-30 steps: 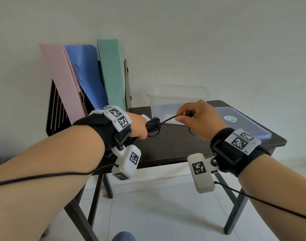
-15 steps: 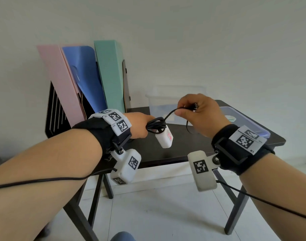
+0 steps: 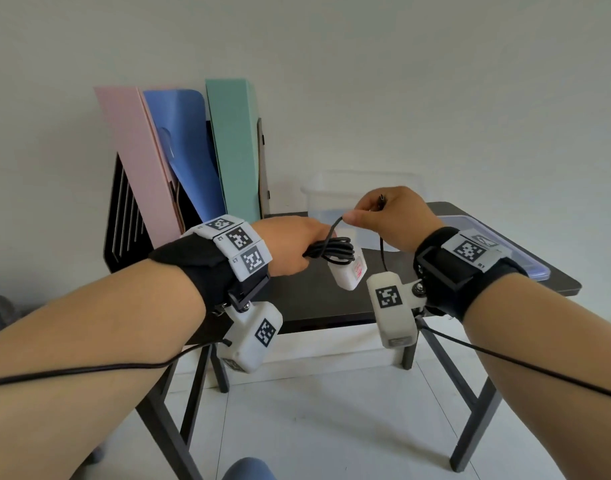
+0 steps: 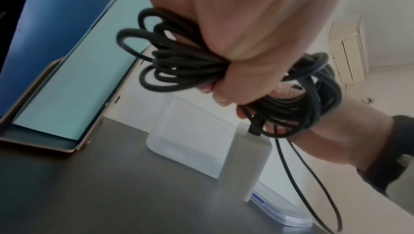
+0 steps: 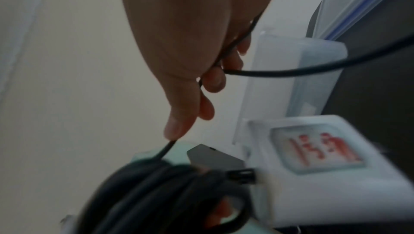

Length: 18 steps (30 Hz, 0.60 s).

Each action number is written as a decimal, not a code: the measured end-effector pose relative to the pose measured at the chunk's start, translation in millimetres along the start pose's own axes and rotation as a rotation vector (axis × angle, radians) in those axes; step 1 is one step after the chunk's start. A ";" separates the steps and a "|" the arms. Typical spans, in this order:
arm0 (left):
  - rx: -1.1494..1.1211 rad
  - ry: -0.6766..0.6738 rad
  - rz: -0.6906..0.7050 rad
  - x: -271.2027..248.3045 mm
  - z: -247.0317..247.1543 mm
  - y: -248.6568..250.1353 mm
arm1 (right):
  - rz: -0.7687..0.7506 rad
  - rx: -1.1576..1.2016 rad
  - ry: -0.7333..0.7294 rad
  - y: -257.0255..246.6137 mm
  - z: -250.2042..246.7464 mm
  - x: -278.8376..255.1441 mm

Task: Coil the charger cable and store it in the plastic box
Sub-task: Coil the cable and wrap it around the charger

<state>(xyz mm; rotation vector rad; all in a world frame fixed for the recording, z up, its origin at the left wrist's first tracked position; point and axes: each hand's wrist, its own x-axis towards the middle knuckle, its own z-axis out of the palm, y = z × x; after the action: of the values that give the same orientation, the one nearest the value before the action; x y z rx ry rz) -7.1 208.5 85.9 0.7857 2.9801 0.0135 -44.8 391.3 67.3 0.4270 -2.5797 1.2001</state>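
Observation:
My left hand (image 3: 297, 244) grips a bundle of black charger cable (image 3: 332, 249) coiled in several loops (image 4: 186, 67). The white charger block (image 3: 349, 275) hangs from the bundle above the table. My right hand (image 3: 383, 216) pinches the cable's free end between thumb and fingers (image 5: 179, 126), and the plug tip (image 3: 381, 199) sticks up above the knuckles. A short loop of slack (image 3: 382, 251) hangs below that hand. The clear plastic box (image 3: 363, 199) stands open on the table just behind both hands.
The box's clear lid with a blue rim (image 3: 505, 251) lies on the dark table (image 3: 314, 306) at the right. Pink, blue and green folders (image 3: 234, 147) stand in a black rack (image 3: 124, 209) at the table's left rear. White wall behind, tiled floor below.
The right hand has moved left, close to the left hand, shortening the free cable. The charger block now hangs in view below the coil.

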 end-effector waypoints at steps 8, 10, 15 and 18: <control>-0.109 0.240 0.157 -4.3 2.5 -8.2 | 0.077 0.131 -0.142 11.9 -3.7 -1.1; -0.226 0.327 0.134 -5.6 3.8 -4.5 | 0.099 0.203 -0.144 12.3 0.0 -2.0; -0.552 0.496 -0.060 -6.0 8.3 0.6 | 0.173 0.222 -0.161 14.4 11.7 -9.3; -0.685 0.514 -0.179 -2.6 10.3 -1.9 | 0.215 0.410 -0.213 15.1 18.8 -13.9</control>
<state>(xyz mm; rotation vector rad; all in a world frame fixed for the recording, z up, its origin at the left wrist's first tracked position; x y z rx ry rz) -5.1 205.5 75.7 0.4670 3.0970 1.3211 -39.7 388.1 40.1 0.3811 -2.5971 1.8667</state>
